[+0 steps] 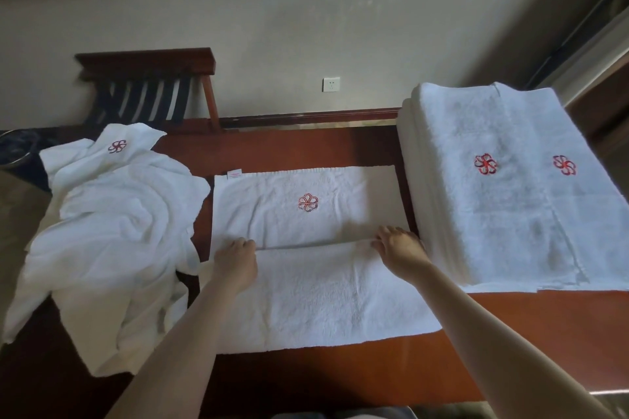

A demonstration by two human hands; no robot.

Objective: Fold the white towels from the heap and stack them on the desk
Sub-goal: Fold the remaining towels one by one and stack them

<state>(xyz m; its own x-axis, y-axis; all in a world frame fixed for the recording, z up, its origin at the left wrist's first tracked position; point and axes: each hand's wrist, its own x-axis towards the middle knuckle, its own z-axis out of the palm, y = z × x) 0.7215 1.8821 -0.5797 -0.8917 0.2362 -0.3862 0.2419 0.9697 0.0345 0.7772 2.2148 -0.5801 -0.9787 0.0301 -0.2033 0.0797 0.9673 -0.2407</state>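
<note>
A white towel [306, 211] with a red flower emblem lies spread in the middle of the reddish wooden desk [510, 343]. Its near part is folded over towards the emblem. My left hand [236, 260] grips the left end of that folded edge. My right hand [400, 248] pinches the right end of the same edge. A crumpled heap of white towels [112, 235] lies at the left and hangs over the desk edge. At the right stands a stack of folded white towels [510, 190] with two red emblems on top.
A dark wooden luggage rack [149, 88] stands by the wall behind the heap. A dark round bin [17, 146] is at the far left. A wall socket [331, 84] sits above the desk's raised back rail [306, 117].
</note>
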